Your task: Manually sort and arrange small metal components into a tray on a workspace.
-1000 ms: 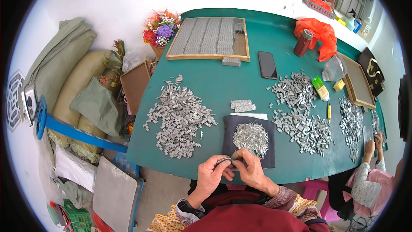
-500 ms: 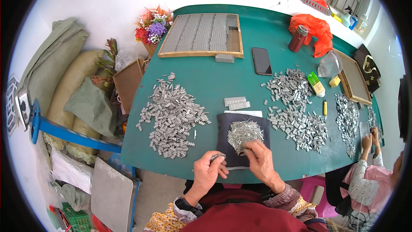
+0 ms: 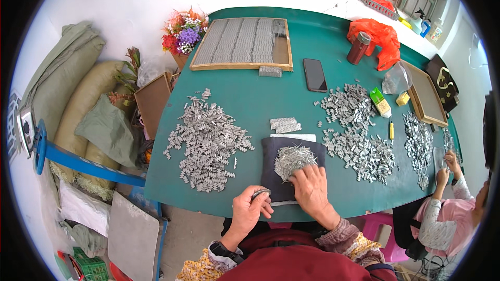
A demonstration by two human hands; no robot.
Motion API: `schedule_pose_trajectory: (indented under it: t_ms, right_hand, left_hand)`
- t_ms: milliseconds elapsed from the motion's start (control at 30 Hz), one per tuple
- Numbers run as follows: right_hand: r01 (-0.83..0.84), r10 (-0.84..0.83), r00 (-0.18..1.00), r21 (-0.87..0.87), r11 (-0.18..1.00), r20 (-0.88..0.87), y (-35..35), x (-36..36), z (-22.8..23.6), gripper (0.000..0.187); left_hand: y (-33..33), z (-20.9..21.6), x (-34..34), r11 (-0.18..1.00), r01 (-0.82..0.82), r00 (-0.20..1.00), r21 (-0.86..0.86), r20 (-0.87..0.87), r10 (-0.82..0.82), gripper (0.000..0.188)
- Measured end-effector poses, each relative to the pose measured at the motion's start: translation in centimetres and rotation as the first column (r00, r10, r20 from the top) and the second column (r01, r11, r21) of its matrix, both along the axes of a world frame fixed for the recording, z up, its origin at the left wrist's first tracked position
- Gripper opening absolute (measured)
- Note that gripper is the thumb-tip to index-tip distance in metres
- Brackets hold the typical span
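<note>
My left hand (image 3: 251,206) is closed, its thumb and fingers pinching a small dark-grey toothed metal piece (image 3: 260,193) at the table's near edge. Just right of it, my right hand (image 3: 311,190) reaches onto the near right side of a heap of thin silvery pins (image 3: 295,161). Its fingers are bent together at the tips; whatever they grip is hidden. Under the heap lies a dark cloth pad (image 3: 273,179). Beyond the pad's far edge, assembled grey metal strips (image 3: 285,125) rest on the green table (image 3: 260,99).
Piles of loose grey metal pieces lie left (image 3: 208,145) and right (image 3: 359,151). A wooden tray (image 3: 237,66) filled with rows of pieces stands at the back. Near it are a phone (image 3: 314,75), a flask (image 3: 358,48) and a red bag (image 3: 383,41). A co-worker (image 3: 450,218) sits at right.
My right hand has turned further over, its back now upward, with its fingers at the pin heap's edge. My left hand keeps its grip on the toothed piece. The co-worker's hands have shifted apart slightly.
</note>
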State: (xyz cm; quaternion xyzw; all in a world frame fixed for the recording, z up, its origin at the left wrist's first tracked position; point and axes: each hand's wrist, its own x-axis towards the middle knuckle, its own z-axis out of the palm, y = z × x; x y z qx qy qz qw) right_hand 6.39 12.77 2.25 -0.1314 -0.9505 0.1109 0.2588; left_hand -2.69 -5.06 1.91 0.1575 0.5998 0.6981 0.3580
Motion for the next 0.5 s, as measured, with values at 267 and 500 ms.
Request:
schedule_pose_trajectory:
  t_ms: [267,500]
  right_hand:
    - [0.019,-0.042,0.996,-0.274,0.962,-0.077,1.5,0.2,-0.3,0.006]
    - [0.001,-0.064,0.991,-0.477,0.879,-0.115,0.6,1.1,0.7,0.007]
  left_hand:
    - [0.3,-0.1,0.3,1.000,-0.014,1.000,0.019,0.021,0.013,0.012]
    - [0.8,0.0,0.3,1.000,0.021,1.000,-0.003,0.000,-0.021,0.012]
